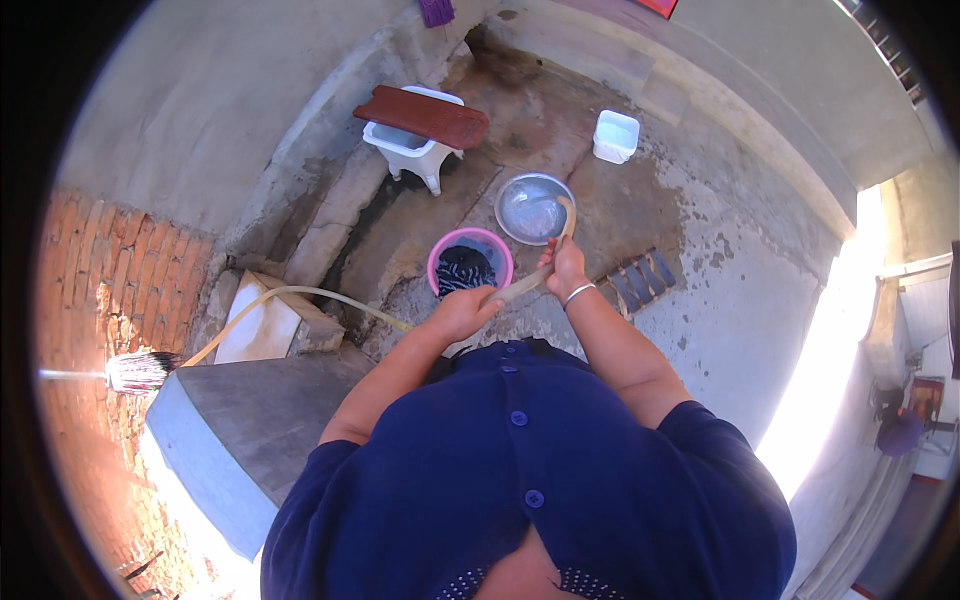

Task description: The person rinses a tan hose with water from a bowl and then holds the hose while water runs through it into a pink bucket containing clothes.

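Observation:
A pale yellowish hose (522, 287) runs between my two hands. My left hand (463, 314) is closed round it near my body, beside the pink tub. Farther along, my right hand (566, 268), with a bangle at the wrist, grips the hose close to its end. That end curves over the rim of a silver metal basin (530, 205), which looks to have water in it. The pink tub (434, 262) holds dark cloth with a light pattern. More of the hose (300, 290) arches off to the left; its stretch beneath my left forearm is hidden.
A white stool-like stand (430, 168) carries a reddish-brown washboard (425, 115) at the far left. Beyond the basin stands a white bucket (615, 137). A dark slatted object (640, 282) lies right of my hand. At left are a grey ledge (270, 410) and a broom (142, 371).

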Available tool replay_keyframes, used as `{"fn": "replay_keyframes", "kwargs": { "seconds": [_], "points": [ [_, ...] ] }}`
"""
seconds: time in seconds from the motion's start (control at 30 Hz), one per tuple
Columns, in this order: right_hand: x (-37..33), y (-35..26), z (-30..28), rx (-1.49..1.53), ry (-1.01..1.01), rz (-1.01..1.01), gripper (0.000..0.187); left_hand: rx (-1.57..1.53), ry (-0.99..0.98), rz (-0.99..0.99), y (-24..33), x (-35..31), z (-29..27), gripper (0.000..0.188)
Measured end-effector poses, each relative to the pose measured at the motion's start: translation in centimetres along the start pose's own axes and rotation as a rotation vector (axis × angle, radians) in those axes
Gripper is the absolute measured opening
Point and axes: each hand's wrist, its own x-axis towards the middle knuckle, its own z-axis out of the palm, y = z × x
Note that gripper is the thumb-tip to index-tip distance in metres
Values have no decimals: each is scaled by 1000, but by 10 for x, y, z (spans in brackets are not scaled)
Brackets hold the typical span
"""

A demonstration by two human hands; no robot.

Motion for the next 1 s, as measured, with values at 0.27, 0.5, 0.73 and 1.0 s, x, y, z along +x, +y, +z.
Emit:
{"fn": "replay_keyframes", "kwargs": {
  "seconds": [0.27, 0.5, 0.73, 1.0],
  "points": [
    [1, 1, 3, 45, -37, -49, 29, 19, -8, 62, 1, 0, -17, 34],
    [-15, 14, 21, 92, 4, -67, 32, 28, -40, 124, -15, -3, -41, 35],
    [-9, 23, 27, 70, -27, -121, 32, 41, 12, 194, -29, -6, -51, 34],
    [-11, 6, 8, -40, -26, -129, 35, -22, -1, 138, -15, -6, -17, 34]
  ]
}}
